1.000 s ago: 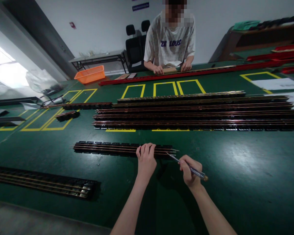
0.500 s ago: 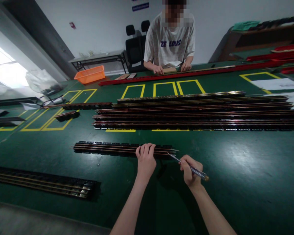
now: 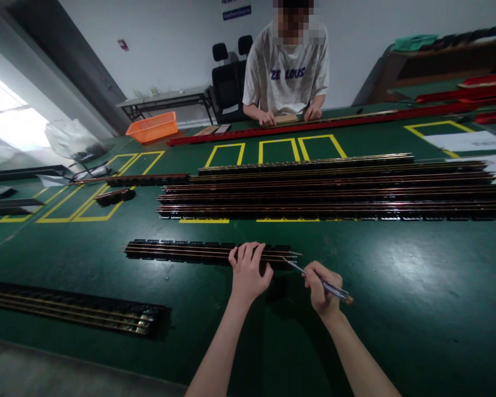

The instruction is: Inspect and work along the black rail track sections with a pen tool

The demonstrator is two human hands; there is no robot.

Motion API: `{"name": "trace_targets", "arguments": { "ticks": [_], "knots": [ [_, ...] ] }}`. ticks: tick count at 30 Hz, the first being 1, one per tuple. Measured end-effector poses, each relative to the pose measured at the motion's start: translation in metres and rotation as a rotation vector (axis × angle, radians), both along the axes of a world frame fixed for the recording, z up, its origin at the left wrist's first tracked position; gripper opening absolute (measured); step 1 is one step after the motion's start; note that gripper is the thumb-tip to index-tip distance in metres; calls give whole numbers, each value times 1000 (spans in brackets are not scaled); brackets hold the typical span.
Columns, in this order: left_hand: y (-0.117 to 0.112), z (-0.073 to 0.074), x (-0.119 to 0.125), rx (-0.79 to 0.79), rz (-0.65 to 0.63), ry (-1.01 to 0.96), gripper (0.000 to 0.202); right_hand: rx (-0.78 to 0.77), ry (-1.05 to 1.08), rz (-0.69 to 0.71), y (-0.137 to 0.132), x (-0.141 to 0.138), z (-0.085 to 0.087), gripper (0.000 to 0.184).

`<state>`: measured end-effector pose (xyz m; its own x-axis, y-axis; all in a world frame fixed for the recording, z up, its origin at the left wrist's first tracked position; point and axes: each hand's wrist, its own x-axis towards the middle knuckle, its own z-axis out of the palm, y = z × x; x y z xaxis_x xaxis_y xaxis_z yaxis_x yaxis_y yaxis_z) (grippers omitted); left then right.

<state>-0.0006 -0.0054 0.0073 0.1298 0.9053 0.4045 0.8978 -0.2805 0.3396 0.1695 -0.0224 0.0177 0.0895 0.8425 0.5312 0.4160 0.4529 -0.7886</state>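
A short black rail section with thin copper strips (image 3: 182,251) lies on the green table (image 3: 397,286) in front of me. My left hand (image 3: 248,270) rests on its right part, fingers curled over the strips and pressing down. My right hand (image 3: 319,286) is closed on a thin metal tool with a clear handle (image 3: 320,282), held like a pen. The tool's tip touches the rail's right end, where the copper strips stick out.
A stack of long rails (image 3: 334,187) spans the table's middle. Another short rail (image 3: 78,311) lies near the front left edge. Across the table a person in a white T-shirt (image 3: 287,71) works on a red rail (image 3: 314,124). An orange bin (image 3: 152,124) stands at back left.
My left thumb has spread a little to the right on the rail. Otherwise both hands and the tool stay where they were.
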Motion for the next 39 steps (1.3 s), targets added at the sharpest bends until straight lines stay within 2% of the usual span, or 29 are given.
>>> {"name": "trace_targets", "arguments": {
  "ticks": [8,18,28,39],
  "knots": [
    [2,-2,0,37,39,54,30,13,-5,-19,0,0,-5,29],
    [2,-5,3,75,113,85,26,66,24,3,2,-1,-2,29],
    [3,-5,2,58,109,73,25,28,25,-26,1,1,-3,30],
    [2,-4,3,62,115,61,25,26,-30,4,1,1,-2,29]
  ]
}}
